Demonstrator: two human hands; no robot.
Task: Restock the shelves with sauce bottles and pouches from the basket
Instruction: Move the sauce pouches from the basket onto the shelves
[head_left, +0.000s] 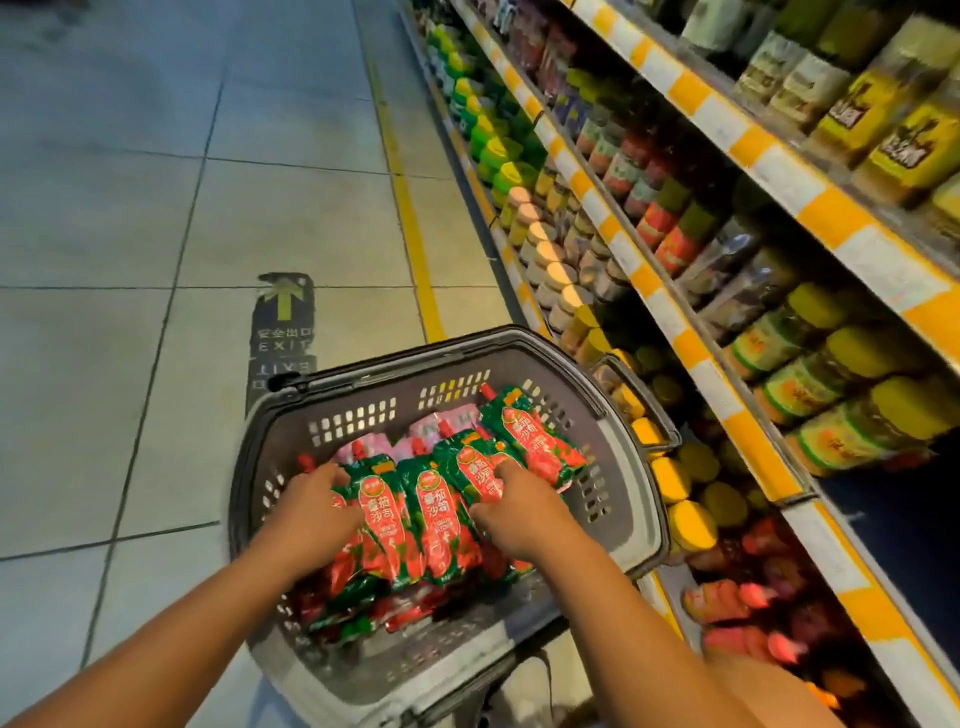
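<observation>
A grey plastic basket (631, 499) stands on the floor beside the shelves, filled with several red and green sauce pouches (431, 525) with red caps. Both my hands reach into it. My left hand (317, 506) grips the left side of a bunch of pouches, fingers curled over their tops. My right hand (519, 506) grips the right side of the same bunch. One more pouch (535, 436) leans against the basket's far right corner. Pink pouches (441, 428) lie at the back.
Shelves (717, 374) with yellow and white price strips run along the right, packed with jars and bottles. The lowest shelf (743, 613) holds red-capped pouches. Tiled floor with a yellow line (415, 244) and an exit arrow sticker (283, 322) lies to the left.
</observation>
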